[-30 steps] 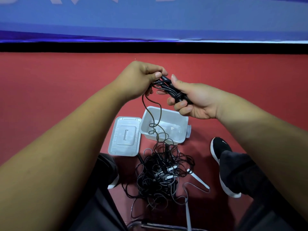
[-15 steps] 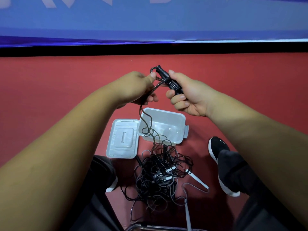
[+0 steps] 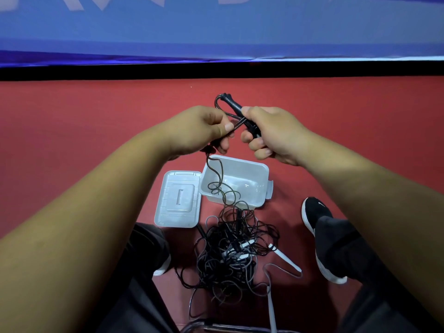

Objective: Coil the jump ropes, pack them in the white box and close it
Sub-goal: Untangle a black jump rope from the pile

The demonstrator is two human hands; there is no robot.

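The black jump rope (image 3: 231, 105) is up between my hands, above the white box (image 3: 249, 164): my right hand (image 3: 272, 133) grips its handle, my left hand (image 3: 199, 129) pinches the cord (image 3: 236, 123). Since a second ago I've laid one fresh loop across, so coiling has barely begun and most cord trails into the tangle (image 3: 235, 255) by the lid (image 3: 177, 200)

Dim, even light, soft shadows under legs; wide-angle edges bend.
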